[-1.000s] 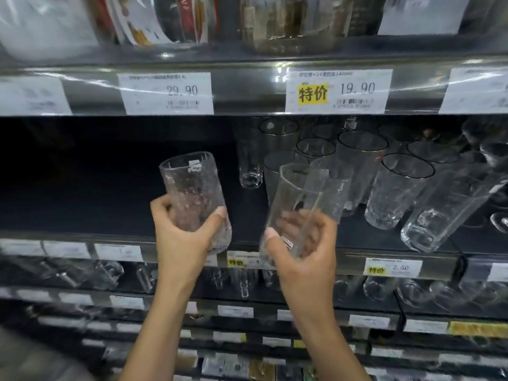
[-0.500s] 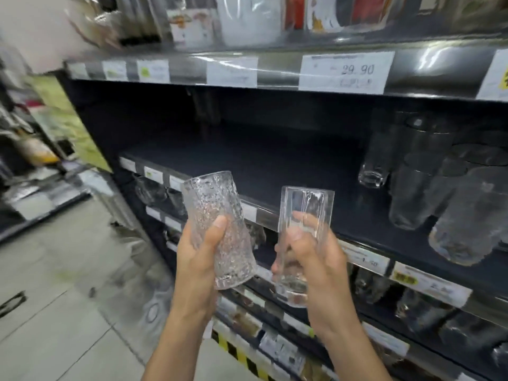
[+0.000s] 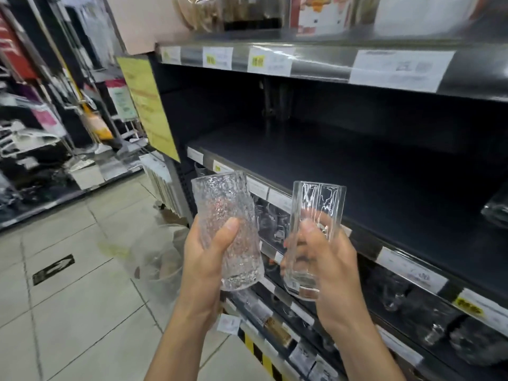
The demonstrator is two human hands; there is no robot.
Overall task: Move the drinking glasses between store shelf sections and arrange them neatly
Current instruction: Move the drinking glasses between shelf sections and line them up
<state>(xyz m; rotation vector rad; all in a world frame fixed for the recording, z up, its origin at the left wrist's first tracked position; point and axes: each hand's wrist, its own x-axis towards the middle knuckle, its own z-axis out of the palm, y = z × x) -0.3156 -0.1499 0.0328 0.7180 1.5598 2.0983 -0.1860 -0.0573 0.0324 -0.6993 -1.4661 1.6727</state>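
The left hand (image 3: 204, 266) grips a bumpy textured glass (image 3: 226, 232) around its lower half, thumb across the front, holding it upright with a slight tilt. The right hand (image 3: 327, 266) is wrapped round a tall smooth glass (image 3: 313, 235) with flat sides, thumb on the near face, fingers showing through from behind. The two glasses are near each other but apart, both in the air in front of the dark shelf (image 3: 357, 166), just off its front edge with the row of price tags (image 3: 277, 198). More glassware (image 3: 275, 221) sits on the lower shelves, and a pale tiled floor (image 3: 82, 270) lies to the left
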